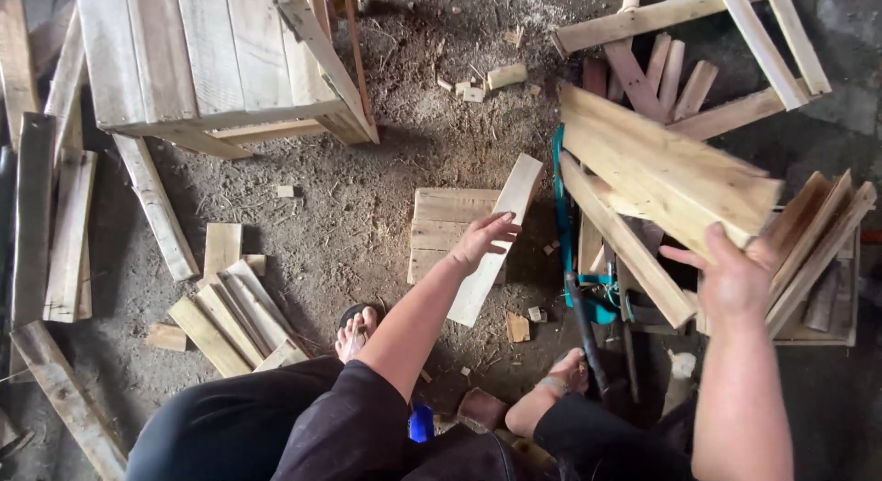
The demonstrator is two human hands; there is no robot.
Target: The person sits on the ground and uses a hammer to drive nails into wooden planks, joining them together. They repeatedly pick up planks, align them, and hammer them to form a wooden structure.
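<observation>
- I look straight down from the head camera at my own two bare arms, my knees and my sandalled feet, seated over a dirt floor (367, 205) strewn with sawdust and wood offcuts.
- My left hand (482, 237) reaches forward, fingers curled loosely onto a pale narrow board (501, 233). I cannot tell whether it truly grips or only rests on it.
- That board lies slanted across the right edge of a small slatted panel (441, 233) flat on the floor, so the panel props it up within easy reach.
- My right hand (730, 279) is closed on the near corner of a broad plank (661, 164), thumb on top, holding it tilted above the clutter so it clears the pieces under it.
- Beneath the plank sits a heap of slats and a teal tool frame (562, 233); what kind of tool it is I cannot make out.
- A wooden box of upright slats (818, 251) stands at the right edge of the floor, just beside my right hand.
- A pallet-wood crate (211, 58) stands at the far left, with loose boards (230, 316) stacked near my left foot.
</observation>
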